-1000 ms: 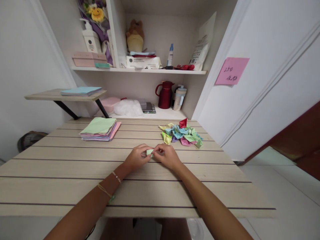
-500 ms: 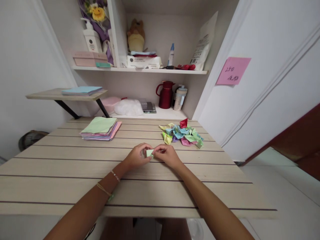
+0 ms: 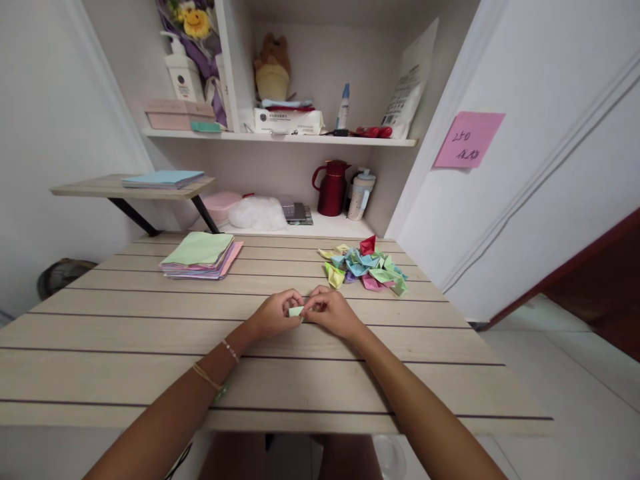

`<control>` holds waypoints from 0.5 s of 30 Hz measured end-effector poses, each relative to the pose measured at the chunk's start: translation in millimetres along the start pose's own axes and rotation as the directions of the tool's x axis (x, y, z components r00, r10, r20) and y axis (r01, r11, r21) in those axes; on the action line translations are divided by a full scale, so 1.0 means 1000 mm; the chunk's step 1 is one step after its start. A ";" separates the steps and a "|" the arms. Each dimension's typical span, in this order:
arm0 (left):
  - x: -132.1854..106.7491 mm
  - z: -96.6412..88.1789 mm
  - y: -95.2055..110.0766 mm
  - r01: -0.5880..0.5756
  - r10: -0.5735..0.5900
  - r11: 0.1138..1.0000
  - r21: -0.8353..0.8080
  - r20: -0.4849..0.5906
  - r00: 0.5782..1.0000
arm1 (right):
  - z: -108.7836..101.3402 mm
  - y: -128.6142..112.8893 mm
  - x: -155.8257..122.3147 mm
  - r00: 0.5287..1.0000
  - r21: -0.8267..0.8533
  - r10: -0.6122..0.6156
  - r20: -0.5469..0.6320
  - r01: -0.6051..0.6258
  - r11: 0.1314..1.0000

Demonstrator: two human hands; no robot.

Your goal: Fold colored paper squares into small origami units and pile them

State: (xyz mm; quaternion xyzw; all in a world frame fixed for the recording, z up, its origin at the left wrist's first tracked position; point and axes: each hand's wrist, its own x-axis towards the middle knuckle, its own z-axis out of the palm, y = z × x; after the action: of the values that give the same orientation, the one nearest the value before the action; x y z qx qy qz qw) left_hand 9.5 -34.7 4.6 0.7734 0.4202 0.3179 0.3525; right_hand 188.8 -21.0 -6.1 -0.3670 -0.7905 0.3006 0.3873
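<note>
Between left hand (image 3: 277, 313) and right hand (image 3: 331, 312), the green paper (image 3: 295, 311) has shifted slightly toward the person and now shows a narrower face.

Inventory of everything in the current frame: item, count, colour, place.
desk: 1, pale wood, foreground
folded paper: 1, pale green, near frame centre
folded shapes: uncountable pile, multicoloured, desk right
paper stack: 1, green on top, desk left
paper pile: 1, blue on top, raised shelf
jug: 1, dark red, lower shelf
cup: 1, beige and blue, beside jug
plastic bag: 1, whitish, lower shelf
pump bottle: 1, white, upper left
box: 1, pink, upper left
plush toy: 1, brown and yellow, upper shelf
spray bottle: 1, white and blue, upper shelf
note: 1, pink, right wall
other shelf items: several, mixed colours
bracelets: 2, pale, left wrist
left hand: 1, bare, holding folded paper
right hand: 1, bare, pinching folded paper
</note>
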 end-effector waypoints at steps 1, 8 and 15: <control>0.000 0.000 -0.001 0.000 0.000 1.000 -0.001 0.004 1.000 | 0.000 0.000 0.000 1.000 0.004 0.002 0.004 -0.002 1.000; 0.000 -0.004 -0.002 0.021 -0.020 1.000 -0.022 0.039 0.999 | -0.001 -0.001 -0.001 0.999 -0.004 0.019 0.027 -0.019 1.000; 0.001 -0.006 -0.001 0.058 -0.056 0.998 -0.022 0.079 0.995 | 0.000 0.000 0.000 0.999 -0.037 0.012 0.049 -0.010 0.999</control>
State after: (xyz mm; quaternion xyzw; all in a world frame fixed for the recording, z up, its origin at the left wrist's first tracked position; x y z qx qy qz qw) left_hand 4.9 -32.2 7.2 0.7686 0.4242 0.2820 0.3870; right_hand 188.9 -20.8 -6.2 -0.3711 -0.8030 0.2971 0.3594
